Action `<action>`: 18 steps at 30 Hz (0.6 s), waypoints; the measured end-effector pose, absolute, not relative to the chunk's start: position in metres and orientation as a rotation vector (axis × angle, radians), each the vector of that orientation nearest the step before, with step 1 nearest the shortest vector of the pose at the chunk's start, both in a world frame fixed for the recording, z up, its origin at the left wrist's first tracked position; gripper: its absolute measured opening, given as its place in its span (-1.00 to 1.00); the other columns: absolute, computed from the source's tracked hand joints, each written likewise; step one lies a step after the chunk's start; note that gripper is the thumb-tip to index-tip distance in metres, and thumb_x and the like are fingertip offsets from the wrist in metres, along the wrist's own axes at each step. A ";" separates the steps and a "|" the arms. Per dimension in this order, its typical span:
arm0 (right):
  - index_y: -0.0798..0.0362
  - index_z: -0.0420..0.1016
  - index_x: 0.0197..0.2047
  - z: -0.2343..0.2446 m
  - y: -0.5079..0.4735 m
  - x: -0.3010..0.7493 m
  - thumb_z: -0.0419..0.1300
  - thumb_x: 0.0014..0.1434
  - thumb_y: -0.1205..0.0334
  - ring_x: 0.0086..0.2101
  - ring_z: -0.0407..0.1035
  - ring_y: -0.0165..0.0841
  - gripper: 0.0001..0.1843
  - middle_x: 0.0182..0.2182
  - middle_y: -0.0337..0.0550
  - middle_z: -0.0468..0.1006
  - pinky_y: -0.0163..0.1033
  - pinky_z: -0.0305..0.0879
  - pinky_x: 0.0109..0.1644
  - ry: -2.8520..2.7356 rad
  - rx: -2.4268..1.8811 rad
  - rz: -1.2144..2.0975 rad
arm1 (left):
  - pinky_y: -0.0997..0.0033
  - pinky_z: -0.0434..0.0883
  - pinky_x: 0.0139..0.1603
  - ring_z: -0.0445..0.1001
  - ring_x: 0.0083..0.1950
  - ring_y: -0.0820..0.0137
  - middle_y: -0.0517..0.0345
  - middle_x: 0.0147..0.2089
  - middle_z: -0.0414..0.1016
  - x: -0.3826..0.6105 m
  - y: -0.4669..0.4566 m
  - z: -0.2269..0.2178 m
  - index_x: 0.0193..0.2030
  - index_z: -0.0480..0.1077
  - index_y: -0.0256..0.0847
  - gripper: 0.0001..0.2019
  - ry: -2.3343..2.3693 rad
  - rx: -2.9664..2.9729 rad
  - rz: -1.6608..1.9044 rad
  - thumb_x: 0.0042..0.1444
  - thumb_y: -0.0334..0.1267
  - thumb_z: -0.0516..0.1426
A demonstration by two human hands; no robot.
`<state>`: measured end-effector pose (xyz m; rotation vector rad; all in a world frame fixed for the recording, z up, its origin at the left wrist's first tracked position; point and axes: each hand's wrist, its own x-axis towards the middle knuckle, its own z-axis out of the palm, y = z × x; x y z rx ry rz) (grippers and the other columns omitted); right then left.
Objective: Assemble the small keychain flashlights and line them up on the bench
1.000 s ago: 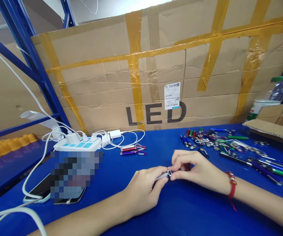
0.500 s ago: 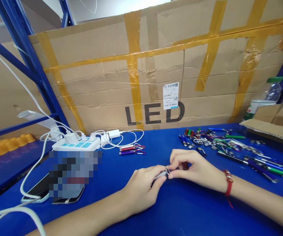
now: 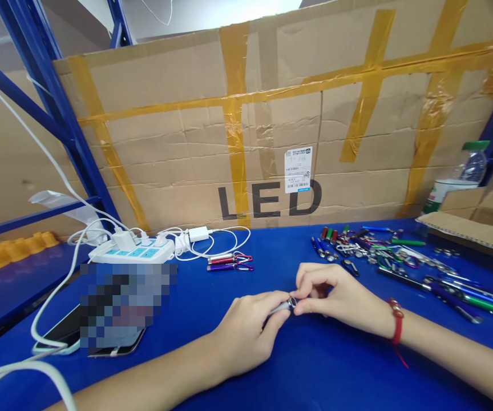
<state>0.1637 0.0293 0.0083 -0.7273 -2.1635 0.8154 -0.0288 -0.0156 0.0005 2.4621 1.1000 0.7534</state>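
My left hand (image 3: pixel 246 331) is wrapped round a small silver tube (image 3: pixel 281 307), a little keychain torch body, held low over the blue table (image 3: pixel 315 365). My right hand (image 3: pixel 336 297), with a red bead bracelet at the wrist, pinches at the tube's open end with thumb and fingertips. What those fingertips hold is too small to make out. Two finished small torches with clips (image 3: pixel 229 262) lie further back, one red and one purple.
A heap of coloured torch tubes, clips and parts (image 3: pixel 383 251) spreads at the right. A white power strip (image 3: pixel 129 254) with chargers and cables sits at the left, beside a phone (image 3: pixel 64 334). A taped cardboard sheet marked LED (image 3: pixel 272 142) stands behind. An open carton (image 3: pixel 473 220) and a bottle (image 3: pixel 464 177) are at far right.
Both hands have stayed together at the tube's end, with only slight finger movement. The view has shifted a little.
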 end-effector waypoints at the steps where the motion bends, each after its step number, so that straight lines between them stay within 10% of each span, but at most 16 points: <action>1: 0.14 0.46 -0.57 0.008 0.029 0.164 0.31 -0.06 0.04 -0.56 0.18 -0.54 -0.69 -0.51 -0.23 0.36 -0.40 0.10 -0.54 -2.163 -0.732 0.815 | 0.47 0.35 -0.24 0.48 -0.22 0.38 0.16 -0.17 0.53 -0.029 -0.016 0.000 -0.07 0.38 -0.17 -0.77 1.103 2.461 0.754 0.23 -0.33 -0.06; 18: 0.11 0.47 -0.60 0.012 0.026 0.163 0.26 -0.01 0.00 -0.53 0.26 -0.50 -0.65 -0.52 -0.19 0.39 -0.39 0.17 -0.53 -2.193 -0.747 0.709 | 0.43 0.37 -0.13 0.49 -0.12 0.36 0.19 -0.08 0.53 -0.030 -0.016 0.001 -0.01 0.38 -0.10 -0.74 1.106 2.428 0.818 0.23 -0.31 -0.05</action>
